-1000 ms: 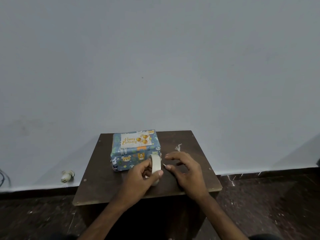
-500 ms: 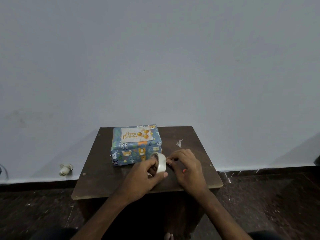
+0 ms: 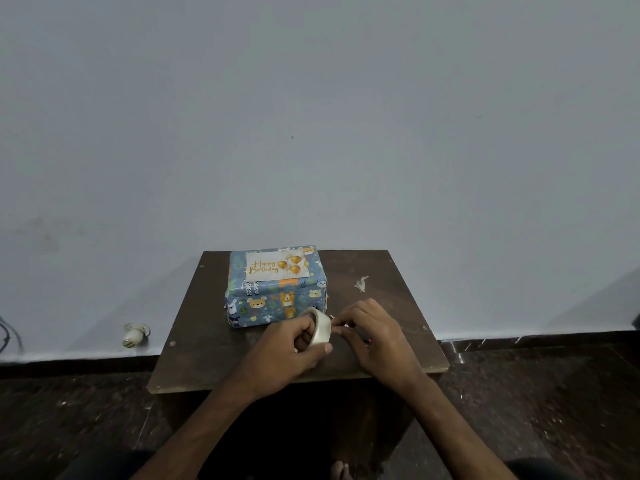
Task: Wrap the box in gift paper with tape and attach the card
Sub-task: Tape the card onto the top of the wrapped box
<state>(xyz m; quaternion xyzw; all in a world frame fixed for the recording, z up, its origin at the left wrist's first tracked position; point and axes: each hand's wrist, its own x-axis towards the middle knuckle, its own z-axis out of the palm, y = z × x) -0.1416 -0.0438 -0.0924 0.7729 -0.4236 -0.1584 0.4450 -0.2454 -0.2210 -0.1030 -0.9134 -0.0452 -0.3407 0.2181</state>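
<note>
Through the head camera I look down on a small dark wooden table (image 3: 398,268) standing against a plain pale wall (image 3: 311,116). The box (image 3: 277,299) sits on the far left part of the tabletop, fully covered in blue gift paper printed with cartoon bears and other animals. The card (image 3: 276,266), white with gold "Happy Birthday" lettering and gold balloons, lies flat on the box's top face. In front of the box's near right corner, both hands meet over the table. The left hand (image 3: 287,348) grips the tape roll (image 3: 320,329), a pale ring held on edge, with the thumb along its lower rim and the fingers curled through its middle. The right hand (image 3: 377,337) is just beside it, fingers curled, fingertips pinching at the roll's right edge; the loose end of tape is too small for me to make out. A small red spot shows under the right hand, and I cannot tell what it is. A crumpled white scrap (image 3: 362,283) lies on the table, to the right of the box and beyond the right hand. On the dark floor (image 3: 554,410) to the left, against the wall, lies a small white object (image 3: 135,334).
</note>
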